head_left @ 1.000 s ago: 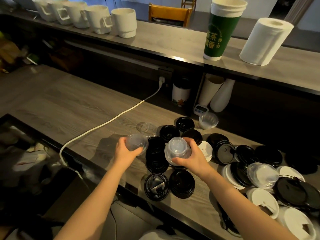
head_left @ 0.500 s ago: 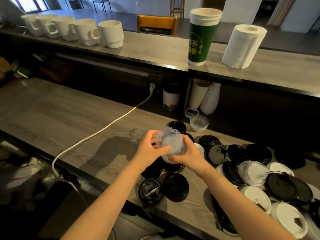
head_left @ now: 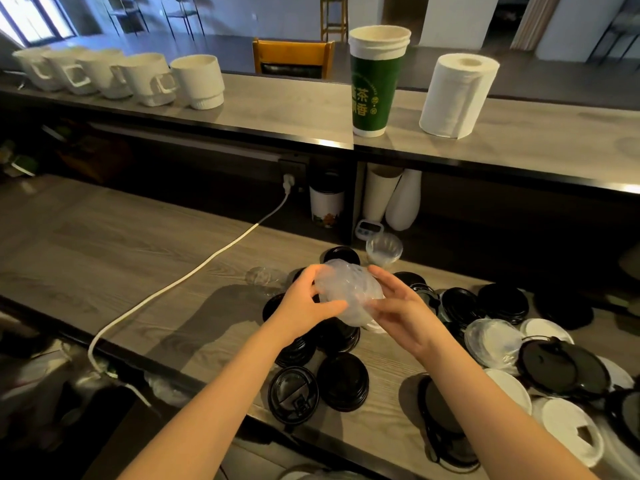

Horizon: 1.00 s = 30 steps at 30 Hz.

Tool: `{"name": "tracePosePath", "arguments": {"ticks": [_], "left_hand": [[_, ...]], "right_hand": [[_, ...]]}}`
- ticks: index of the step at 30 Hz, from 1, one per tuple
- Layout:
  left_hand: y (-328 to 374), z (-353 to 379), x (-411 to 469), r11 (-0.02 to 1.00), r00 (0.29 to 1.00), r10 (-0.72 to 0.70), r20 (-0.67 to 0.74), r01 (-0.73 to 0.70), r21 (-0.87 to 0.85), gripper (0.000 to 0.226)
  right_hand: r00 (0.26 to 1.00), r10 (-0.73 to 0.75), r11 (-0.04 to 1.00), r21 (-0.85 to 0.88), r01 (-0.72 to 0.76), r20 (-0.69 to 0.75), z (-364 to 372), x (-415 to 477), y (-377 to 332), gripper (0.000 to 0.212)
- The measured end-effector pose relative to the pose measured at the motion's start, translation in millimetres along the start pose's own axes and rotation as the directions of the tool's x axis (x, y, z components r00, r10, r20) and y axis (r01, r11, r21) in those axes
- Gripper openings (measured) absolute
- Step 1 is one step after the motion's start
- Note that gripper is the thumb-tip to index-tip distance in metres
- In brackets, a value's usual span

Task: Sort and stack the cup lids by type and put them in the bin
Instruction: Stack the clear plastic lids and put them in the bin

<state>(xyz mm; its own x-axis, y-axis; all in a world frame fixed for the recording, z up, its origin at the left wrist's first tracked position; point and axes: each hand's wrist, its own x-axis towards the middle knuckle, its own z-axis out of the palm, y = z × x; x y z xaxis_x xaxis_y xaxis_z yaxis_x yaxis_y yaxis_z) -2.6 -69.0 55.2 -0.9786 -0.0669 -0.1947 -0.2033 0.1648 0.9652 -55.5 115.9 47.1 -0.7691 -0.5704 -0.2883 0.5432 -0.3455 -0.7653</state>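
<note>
Item: clear lids, a nested stack held above the black lids, mid-counter. We judge them light, thin, slippery and easily crushed. Left hand fingers curl round the left side; right hand pinches the right rim. Grip by the rims, gently.

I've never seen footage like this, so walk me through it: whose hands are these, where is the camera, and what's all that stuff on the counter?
There is no machine here. A person works with bare hands, and the camera sits on their head, looking forward and down, so the arms reach in from below. The left hand and right hand hold a stack of clear lids between them, above the counter. On it lie black lids, white lids, loose clear lids and a white cable. The shelf behind carries mugs, a green cup and a paper roll.
</note>
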Motion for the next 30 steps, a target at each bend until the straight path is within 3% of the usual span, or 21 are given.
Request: {"name": "tracePosePath", "arguments": {"ticks": [2,7,9,13,18,23,26,30], "left_hand": [[3,2,3,0.99,0.999,0.038,0.003,-0.038,0.137,0.058],[10,10,8,0.972,1.0,0.023,0.008,-0.024,0.232,0.063],[11,15,10,0.946,0.998,0.059,0.004,-0.058,0.32,0.066],[12,27,7,0.916,0.998,0.052,-0.02,-0.04,0.4,0.088],[-2,27,3,0.934,0.999,0.028,-0.047,-0.009,0.358,0.11],[-23,2,13,0.957,0.999,-0.036,0.004,0.034,0.288,0.106],[-39,-25,30,0.932,0.993,-0.102,-0.063,0.117,0.344,0.098],[-55,-70,69,0.825,0.908,-0.275,-0.316,0.392,0.407,0.081]], "right_hand": [[1.0,-0.003,0.999,0.044,0.004,-0.028,1,3,0,0.058],[1.0,-0.003,0.978,0.21,-0.001,0.019,0,5,-4,0.058],[1.0,-0.017,0.996,0.086,0.016,0.019,1,5,-1,0.051],[0.993,-0.021,0.973,-0.23,-0.006,-0.112,7,8,2,0.06],[0.991,0.035,0.936,-0.342,-0.079,-0.132,8,13,-2,0.053],[0.953,0.002,0.978,-0.199,-0.065,-0.304,15,36,3,0.025],[0.928,0.0,0.987,-0.147,-0.059,-0.372,16,50,-1,0.019],[0.915,-0.028,0.981,-0.189,-0.053,-0.402,16,65,-5,0.02]]}}
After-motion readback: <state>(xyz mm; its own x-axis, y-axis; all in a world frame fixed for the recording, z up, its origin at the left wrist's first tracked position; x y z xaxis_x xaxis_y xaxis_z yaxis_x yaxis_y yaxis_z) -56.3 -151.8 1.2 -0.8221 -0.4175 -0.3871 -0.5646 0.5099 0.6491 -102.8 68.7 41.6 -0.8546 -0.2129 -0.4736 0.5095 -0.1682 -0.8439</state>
